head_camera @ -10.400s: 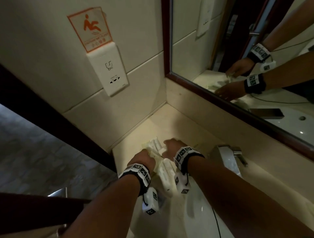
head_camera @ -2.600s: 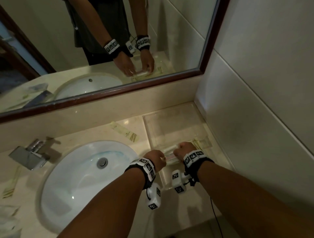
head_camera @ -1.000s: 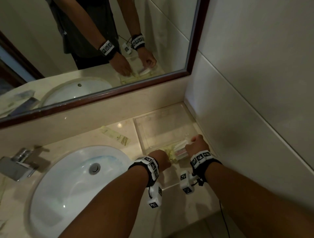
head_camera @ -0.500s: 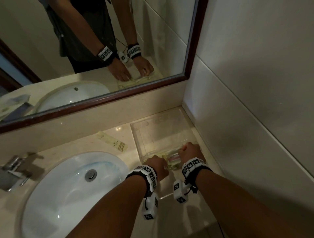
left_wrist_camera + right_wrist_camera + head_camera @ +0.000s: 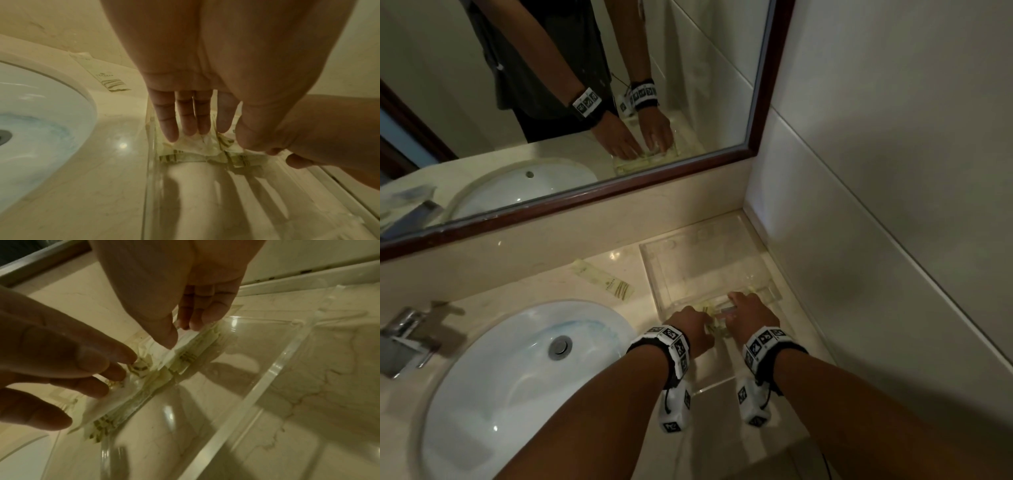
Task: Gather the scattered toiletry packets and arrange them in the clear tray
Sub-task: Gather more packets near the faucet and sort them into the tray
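Toiletry packets lie bunched inside the clear tray, partway back from its near edge, under the fingertips of both hands. They are pale green and white, with striped ends, and overlap one another in a rough row across the tray's width.

Left hand: palm down, fingers straight and close together. The tips rest on the left part of the bunch. The thumb is extended beside them. Nothing is pinched or enclosed.

Right hand: palm down, just beside the left hand. In the right wrist view its fingers point down onto a white packet at the right part of the row, with the thumb tip touching the same packet. The fingers are only slightly bent. Whether the packet is pinched or merely pressed cannot be told.

Tray position: on the desk, in the corner between the sink and the side wall. Its right edge is close to the wall. The part of the tray floor beyond the hands is bare.

One further packet lies flat on the desk, outside the tray, just left of its far left corner and behind the sink rim. It is apart from both hands.

A faucet stands at the left of the sink. A framed mirror behind the desk reflects both hands over the tray.
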`<state>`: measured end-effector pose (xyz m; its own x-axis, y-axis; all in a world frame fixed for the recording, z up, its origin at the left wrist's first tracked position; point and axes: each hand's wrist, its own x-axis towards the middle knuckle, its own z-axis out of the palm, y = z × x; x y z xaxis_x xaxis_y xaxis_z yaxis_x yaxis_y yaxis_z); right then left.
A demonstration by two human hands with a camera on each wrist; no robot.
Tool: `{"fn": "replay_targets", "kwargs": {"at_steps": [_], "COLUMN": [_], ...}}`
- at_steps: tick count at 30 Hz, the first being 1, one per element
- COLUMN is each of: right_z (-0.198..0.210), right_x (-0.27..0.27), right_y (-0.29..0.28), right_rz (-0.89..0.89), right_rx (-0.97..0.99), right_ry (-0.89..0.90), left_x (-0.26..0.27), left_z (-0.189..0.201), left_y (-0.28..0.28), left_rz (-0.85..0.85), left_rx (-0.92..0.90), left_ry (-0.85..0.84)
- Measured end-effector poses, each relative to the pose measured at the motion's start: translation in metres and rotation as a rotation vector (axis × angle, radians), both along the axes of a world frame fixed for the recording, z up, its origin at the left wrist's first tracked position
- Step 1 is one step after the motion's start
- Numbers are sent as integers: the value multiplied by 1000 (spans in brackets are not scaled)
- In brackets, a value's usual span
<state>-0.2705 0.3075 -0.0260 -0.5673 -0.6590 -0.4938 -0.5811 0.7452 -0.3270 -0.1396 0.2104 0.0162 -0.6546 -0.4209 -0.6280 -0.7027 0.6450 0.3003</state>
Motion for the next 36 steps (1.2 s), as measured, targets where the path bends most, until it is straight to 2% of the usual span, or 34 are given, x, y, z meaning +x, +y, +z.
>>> {"fn": "replay_targets", "kwargs": {"at_steps": [8, 14, 22, 28, 36], "right_z": [11, 16, 6, 9, 13], "right_x": [1, 11, 20, 11, 4], "right_y": [8, 10, 2, -1, -1], "right_rz": [-47, 178, 297, 244, 114], "right_rx": [-158, -31, 70, 112, 41], "right_ry": [23, 11, 32, -72, -142], "left_x": [7, 9, 14, 14, 15], "left_z": [0, 5, 5, 4, 2], "left_y": [0, 0, 5, 4, 1], "left_rz": [39, 66, 40, 52, 86], "left_rx": [17, -14, -13, -9, -22], "left_ry": [37, 56, 41, 28, 17]}}
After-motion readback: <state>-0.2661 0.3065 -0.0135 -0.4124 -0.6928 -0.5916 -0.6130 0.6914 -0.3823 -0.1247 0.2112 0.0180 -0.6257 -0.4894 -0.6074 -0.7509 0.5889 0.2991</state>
